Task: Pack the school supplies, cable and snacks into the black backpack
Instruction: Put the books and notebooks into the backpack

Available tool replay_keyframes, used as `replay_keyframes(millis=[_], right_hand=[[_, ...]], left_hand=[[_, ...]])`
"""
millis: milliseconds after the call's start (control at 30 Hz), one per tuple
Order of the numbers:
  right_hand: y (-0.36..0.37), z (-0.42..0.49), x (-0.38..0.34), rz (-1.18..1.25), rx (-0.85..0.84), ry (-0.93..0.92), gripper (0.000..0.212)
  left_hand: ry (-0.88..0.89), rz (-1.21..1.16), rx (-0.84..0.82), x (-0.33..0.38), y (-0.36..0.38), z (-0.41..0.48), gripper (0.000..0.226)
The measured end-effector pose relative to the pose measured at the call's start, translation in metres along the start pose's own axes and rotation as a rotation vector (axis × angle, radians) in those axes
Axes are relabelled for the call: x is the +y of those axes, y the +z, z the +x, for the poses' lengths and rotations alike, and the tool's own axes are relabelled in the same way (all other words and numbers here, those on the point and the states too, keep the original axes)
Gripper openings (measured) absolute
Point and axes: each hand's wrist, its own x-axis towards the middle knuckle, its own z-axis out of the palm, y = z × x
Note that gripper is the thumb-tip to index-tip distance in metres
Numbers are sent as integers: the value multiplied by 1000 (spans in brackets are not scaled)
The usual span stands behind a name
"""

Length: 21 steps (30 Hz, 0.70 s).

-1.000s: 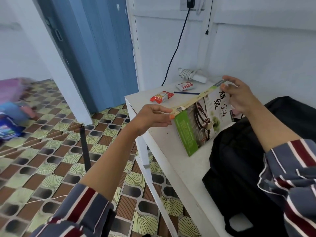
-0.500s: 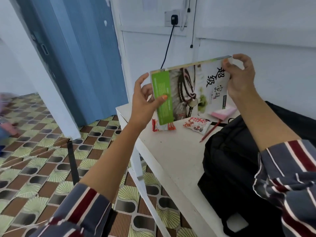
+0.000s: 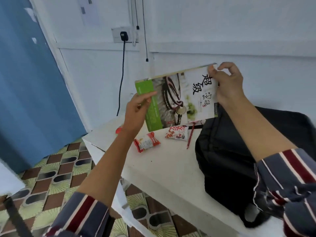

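Left of the black backpack, the left hand grips the book by its green edge, fingers curled behind and thumb on the cover. The book is held upright, above the worktop. Two snack packets and a red pencil lie unpacked just left of the backpack, so packing looks barely begun. The right hand pinches the book's top right corner. A second ago the book was lower and tilted flatter.
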Motion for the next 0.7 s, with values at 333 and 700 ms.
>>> replay_keyframes(millis=[333,700], right_hand=[[-42,-80,-24,-851,21,-366,20],[-96,-209,-48,-478,88,70,73]], left_hand=[[-400,-540,-176,9,11,12,33],[-523,-683,-573,29,70,-36,33]])
